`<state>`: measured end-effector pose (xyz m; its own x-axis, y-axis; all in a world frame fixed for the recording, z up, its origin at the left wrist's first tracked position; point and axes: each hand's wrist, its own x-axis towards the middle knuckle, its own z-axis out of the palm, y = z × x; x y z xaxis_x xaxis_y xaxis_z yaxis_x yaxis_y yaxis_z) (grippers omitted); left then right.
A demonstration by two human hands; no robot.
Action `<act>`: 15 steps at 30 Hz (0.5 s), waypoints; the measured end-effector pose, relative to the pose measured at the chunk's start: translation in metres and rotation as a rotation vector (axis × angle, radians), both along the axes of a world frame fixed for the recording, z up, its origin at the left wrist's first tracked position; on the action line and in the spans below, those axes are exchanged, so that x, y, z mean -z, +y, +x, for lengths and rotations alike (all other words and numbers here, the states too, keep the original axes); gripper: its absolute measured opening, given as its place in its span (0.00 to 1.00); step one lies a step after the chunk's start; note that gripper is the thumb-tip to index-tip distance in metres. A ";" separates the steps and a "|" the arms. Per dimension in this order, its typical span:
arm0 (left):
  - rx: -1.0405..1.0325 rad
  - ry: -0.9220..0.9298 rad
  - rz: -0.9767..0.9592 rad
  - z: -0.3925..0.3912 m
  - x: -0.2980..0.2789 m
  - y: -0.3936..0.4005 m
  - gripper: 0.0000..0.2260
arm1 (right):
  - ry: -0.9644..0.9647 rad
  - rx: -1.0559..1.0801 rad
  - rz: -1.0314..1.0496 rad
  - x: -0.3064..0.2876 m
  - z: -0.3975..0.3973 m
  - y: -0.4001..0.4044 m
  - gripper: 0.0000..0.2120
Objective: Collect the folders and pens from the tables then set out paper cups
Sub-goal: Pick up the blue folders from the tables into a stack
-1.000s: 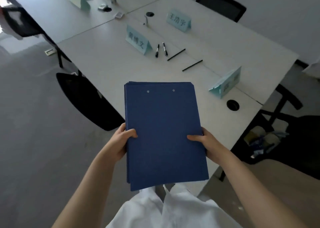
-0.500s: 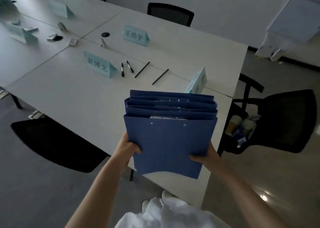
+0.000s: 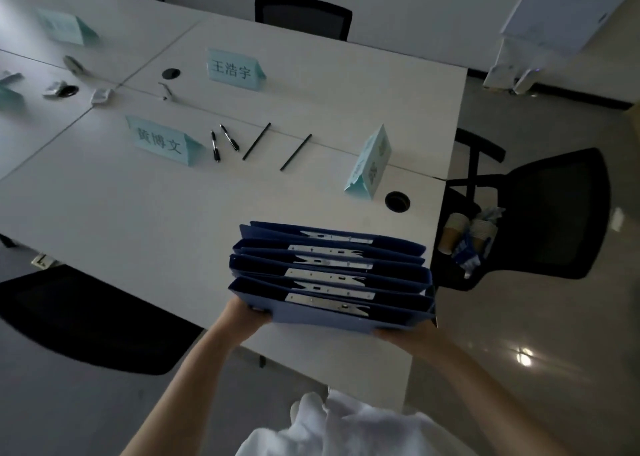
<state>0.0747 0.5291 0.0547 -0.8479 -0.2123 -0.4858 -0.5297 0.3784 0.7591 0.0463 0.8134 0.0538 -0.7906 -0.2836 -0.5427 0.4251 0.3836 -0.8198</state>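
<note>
A stack of several blue folders (image 3: 329, 275) stands on edge above the near right corner of the white table (image 3: 138, 213), fanned so the metal clips inside show. My left hand (image 3: 242, 313) grips its lower left corner and my right hand (image 3: 401, 334) grips the lower right, mostly hidden beneath the stack. Two black pens (image 3: 221, 140) and two thin black pencils (image 3: 277, 151) lie mid-table. Stacks of paper cups (image 3: 467, 237) lie on the seat of the black chair (image 3: 554, 213) at the right.
Three teal name cards (image 3: 162, 140) stand on the table, one near a round cable hole (image 3: 397, 201). Black chairs sit at the near left (image 3: 86, 317) and far side (image 3: 301, 16). Small clips and items lie far left. A white flip-chart stand is at top right.
The stack has tipped from flat and face-up to standing on edge, its folders fanning open. My view has swung right, bringing the chair with the cups into sight.
</note>
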 end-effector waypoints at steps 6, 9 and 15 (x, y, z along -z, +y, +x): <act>0.181 -0.064 -0.112 0.005 0.028 -0.012 0.19 | 0.036 -0.195 0.023 0.028 0.006 0.023 0.45; 0.159 -0.056 -0.091 0.006 0.037 -0.015 0.14 | 0.037 -0.200 0.017 0.018 0.005 0.017 0.47; 0.151 0.050 -0.109 0.001 0.045 -0.021 0.29 | 0.073 -0.062 0.096 0.024 -0.008 0.001 0.21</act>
